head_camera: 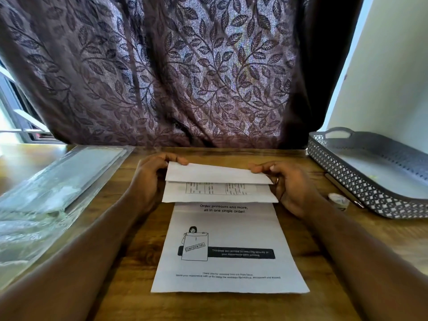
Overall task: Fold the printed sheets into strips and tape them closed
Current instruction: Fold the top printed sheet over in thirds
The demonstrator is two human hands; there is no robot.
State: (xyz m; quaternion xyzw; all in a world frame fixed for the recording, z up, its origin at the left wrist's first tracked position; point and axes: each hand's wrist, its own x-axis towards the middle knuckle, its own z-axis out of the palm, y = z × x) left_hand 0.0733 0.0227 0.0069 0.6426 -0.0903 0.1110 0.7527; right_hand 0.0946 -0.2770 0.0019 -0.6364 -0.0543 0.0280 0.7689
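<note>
The folded sheet (218, 181) is held at the far middle of the worktop (231, 306), between the two hands. Its upper flap is turned over toward the person, showing its blank back, and a band of printed table shows under the flap's edge. The left hand (148, 179) pinches the flap's far left corner, with its fingers (176, 159) curled over the top edge. The right hand (287, 184) does the same at the right end, its fingers (261, 167) pressed narrow on the paper and a ring on one of them.

Just nearer than the fingers, a flat printed sheet (229, 230) lies on the worktop with its far end under the folded sheet's near edge. It carries a heading, a drawing stamped "CONFIDENTIAL" and a black band.

Outward from the left fingers lies a stack of clear plastic sleeves (58, 181). Outward from the right fingers a small tape roll (338, 200) sits just beside a grey lattice tray (347, 181). Beyond the fingers hangs a leaf-patterned curtain (162, 77).
</note>
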